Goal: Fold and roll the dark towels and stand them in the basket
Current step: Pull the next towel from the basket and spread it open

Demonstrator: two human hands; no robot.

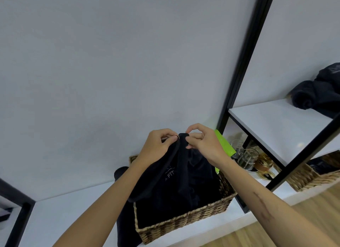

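Dark towel hung over the wicker basket, its top edge pinched by both left hand and right hand

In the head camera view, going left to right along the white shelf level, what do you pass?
Wicker basket → green card → glass jars → amber jar → second basket.

A basket sits on the near shelf, a towel hanging above it; glass jars stand right, more towels on the upper shelf.
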